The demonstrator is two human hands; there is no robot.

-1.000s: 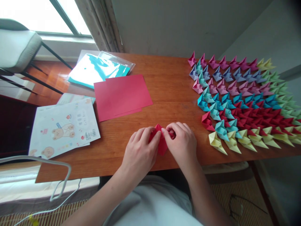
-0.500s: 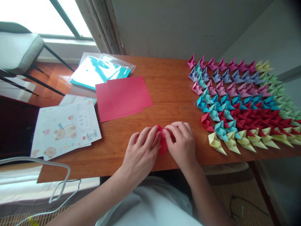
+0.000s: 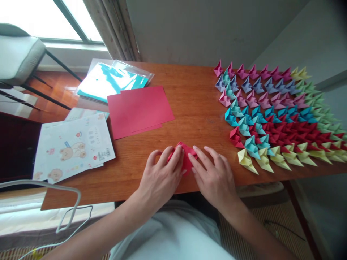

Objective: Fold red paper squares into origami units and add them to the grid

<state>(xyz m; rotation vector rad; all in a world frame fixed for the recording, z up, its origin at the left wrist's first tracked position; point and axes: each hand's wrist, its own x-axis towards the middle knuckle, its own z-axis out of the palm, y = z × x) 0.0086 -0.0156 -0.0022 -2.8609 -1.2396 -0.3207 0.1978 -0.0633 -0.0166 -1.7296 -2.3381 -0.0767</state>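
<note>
A small folded piece of red paper (image 3: 187, 159) lies on the wooden table near its front edge, between my hands. My left hand (image 3: 162, 171) has its fingers bent over the paper's left part, holding it against the table, and hides that part. From the other side, my right hand (image 3: 215, 177) reaches in with its fingers stretched and spread. Its fingertips touch or rest close to the paper's right edge. The top corner of the paper points away from me, and creases show on the right side.
Red sheets (image 3: 141, 110) lie ahead on the left, beside plastic-wrapped blue packs (image 3: 114, 81) and bear-printed packets (image 3: 76, 148). Rows of folded paper pieces in many colours (image 3: 271, 115) cover the table's right side. A white cable (image 3: 77, 195) loops at the lower left.
My right hand has moved to the right, and its fingers have gone from a pinch to spread. More of the red paper now shows. My left hand stays on it.
</note>
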